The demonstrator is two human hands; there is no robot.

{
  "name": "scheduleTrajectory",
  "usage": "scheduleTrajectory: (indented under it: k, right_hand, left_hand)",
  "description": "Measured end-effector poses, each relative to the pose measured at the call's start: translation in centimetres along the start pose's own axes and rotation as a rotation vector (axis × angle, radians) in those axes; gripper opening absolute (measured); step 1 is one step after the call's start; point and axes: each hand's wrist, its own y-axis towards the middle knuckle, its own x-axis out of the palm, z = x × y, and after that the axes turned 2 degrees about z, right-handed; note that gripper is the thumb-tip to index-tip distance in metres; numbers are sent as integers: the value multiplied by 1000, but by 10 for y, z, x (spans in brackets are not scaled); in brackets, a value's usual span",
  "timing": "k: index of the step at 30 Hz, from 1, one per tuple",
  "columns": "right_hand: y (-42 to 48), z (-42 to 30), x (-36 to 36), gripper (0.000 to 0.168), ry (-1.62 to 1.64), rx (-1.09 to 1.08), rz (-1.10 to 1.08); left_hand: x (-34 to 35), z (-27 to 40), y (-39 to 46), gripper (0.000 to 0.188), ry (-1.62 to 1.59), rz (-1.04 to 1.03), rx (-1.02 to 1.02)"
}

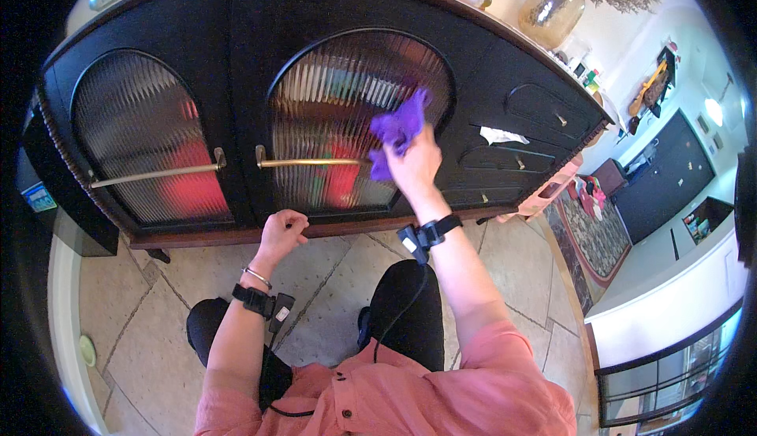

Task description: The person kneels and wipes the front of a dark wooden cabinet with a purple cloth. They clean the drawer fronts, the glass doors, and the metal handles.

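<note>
My right hand (416, 163) grips a crumpled purple cloth (401, 121) against the ribbed glass of the middle cabinet door. The cloth hides the right end of the horizontal brass handle (313, 163). My left hand (284, 235) is loosely curled with nothing seen in it, low in front of the same door's bottom edge. The black cabinet (248, 51) spans the view before me. Behind the arched ribbed glass (331, 116) blurred upright items and red shapes show. To the left is a second arched glass door (148, 134) with its own brass handle (157, 174).
Several drawers with small knobs (521, 164) are at the right; a white paper or cloth piece (502, 135) sticks out of one. A glass vase (551, 10) with dried plants stands on top. Stone tiles (319, 282) cover the floor. A patterned rug (594, 241) lies farther right.
</note>
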Motion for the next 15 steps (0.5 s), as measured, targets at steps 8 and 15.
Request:
scheduleTrajectory:
  k: [8, 15]
  right_hand:
    - [58, -32, 1, 54, -6, -171, 291]
    - [-11, -2, 8, 56, -94, 34, -154]
  left_hand:
    - [1, 1, 2, 19, -49, 17, 9]
    - [2, -5, 1, 18, 37, -4, 8]
